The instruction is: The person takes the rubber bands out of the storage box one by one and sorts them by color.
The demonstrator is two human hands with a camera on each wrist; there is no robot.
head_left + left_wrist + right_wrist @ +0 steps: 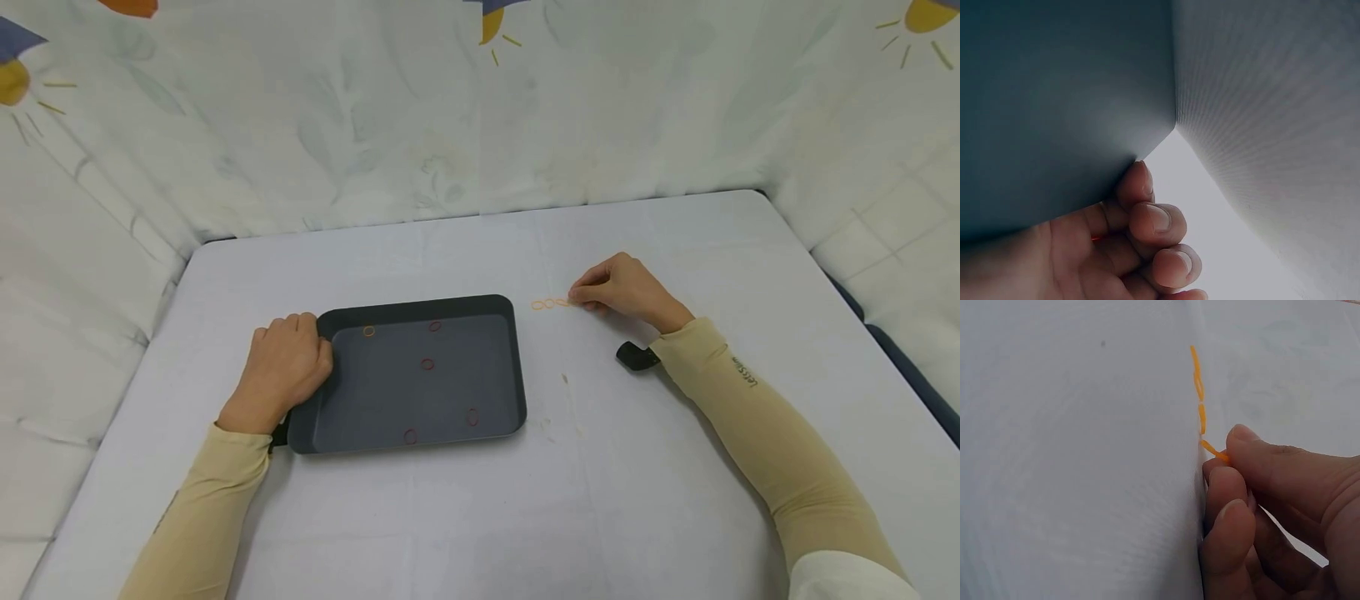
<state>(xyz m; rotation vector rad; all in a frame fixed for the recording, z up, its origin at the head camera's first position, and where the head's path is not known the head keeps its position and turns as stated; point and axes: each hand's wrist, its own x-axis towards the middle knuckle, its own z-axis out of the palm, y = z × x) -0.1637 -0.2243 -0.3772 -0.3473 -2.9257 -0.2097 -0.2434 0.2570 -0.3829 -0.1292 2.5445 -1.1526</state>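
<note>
I watch two hands at a white table (480, 517) from far off. The left hand (288, 362) is left of the middle of the frame, at the upper left corner of a dark gray tray (375, 383). Its fingers are bent round the edge, so I think it holds the tray steady.

The right hand (628, 290) is right of the middle, a bit high up. Its thumb and first finger are pressed together on one thin orange loop (1215, 451). The other fingers are bent in and hold nothing I can see. The loop tips up toward the fingers. Its far end is near the table, but I can't tell if it touches.

A row of orange loops (1202, 419) lies next to it, right of the tray in the head view. In the tray I see a lone orange loop (368, 331) at the upper left, and four red loops (427, 364) spread about.

I'd say the step now is handling one loop at the end of the row. I can't tell if it is being picked up or put down. The next move calls for a soft, small pinch that doesn't bump the row.
</note>
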